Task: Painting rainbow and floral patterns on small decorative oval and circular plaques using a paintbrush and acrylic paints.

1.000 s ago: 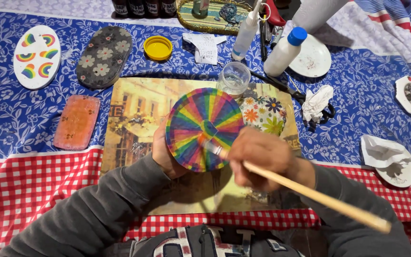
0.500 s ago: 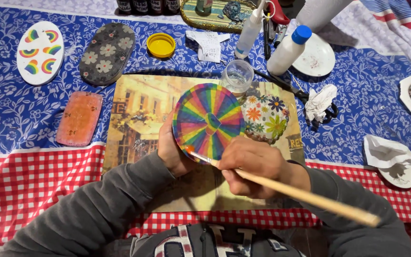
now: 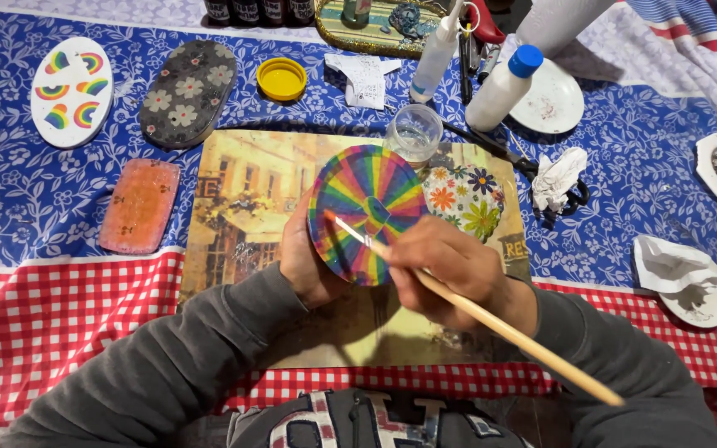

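Rainbow disc (image 3: 368, 211) under brush (image 3: 425, 282)

rainbow-striped disc (image 3: 368, 211), tilted, brush (image 3: 458, 300) touching

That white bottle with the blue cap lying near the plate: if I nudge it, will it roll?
Probably. The white bottle lies tilted on its round side, so a nudge could roll it toward the white plate. It looks like light plastic, likely stiff, not fragile.

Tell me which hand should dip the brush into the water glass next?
Right, probably. The right hand already holds the brush, and the glass stands just beyond the rainbow disc. The left hand is busy steadying that disc's edge.
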